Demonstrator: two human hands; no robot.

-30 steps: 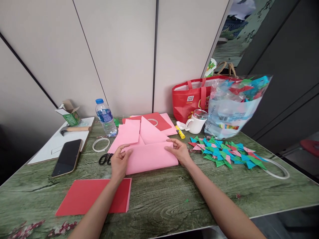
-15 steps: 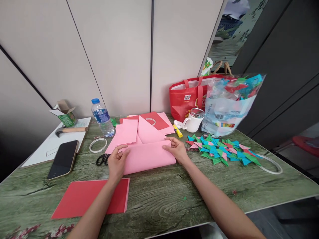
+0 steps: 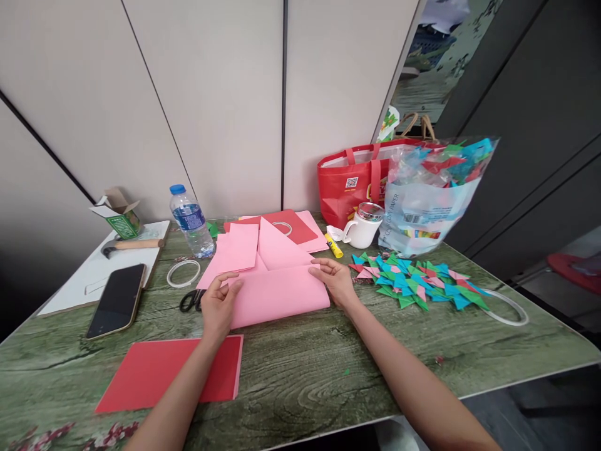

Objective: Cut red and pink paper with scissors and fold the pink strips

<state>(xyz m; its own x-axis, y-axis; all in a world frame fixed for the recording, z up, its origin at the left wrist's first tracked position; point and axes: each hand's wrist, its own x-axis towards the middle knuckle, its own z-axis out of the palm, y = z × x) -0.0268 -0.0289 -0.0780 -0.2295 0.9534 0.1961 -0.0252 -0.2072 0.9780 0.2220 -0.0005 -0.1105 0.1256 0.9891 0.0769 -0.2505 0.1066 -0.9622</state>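
A folded-over sheet of pink paper [image 3: 280,297] lies across the middle of the table, its lower edge rounded rather than creased flat. My left hand [image 3: 220,305] pinches its left end between thumb and fingers. At the upper right corner my right hand [image 3: 335,280] grips the same sheet, thumb on top. Behind it are smaller pink pieces [image 3: 243,243] and a pink triangular flap [image 3: 280,247]. Black scissors [image 3: 189,301] are partly covered beside my left hand. Under my left forearm lies a stack of red paper [image 3: 154,373] with a pink edge.
At left are a phone [image 3: 116,302], a hammer [image 3: 134,244], a small box [image 3: 119,216], a tape roll [image 3: 183,274] and a water bottle [image 3: 191,222]. Rightward stand a white mug [image 3: 363,230], glue stick [image 3: 333,245], red bag [image 3: 340,181], plastic bag [image 3: 432,200] and folded paper pieces [image 3: 417,282].
Both hands keep hold of the pink sheet in nearly the same place. My right thumb has slid slightly toward the corner, and the whole view has shifted a little.
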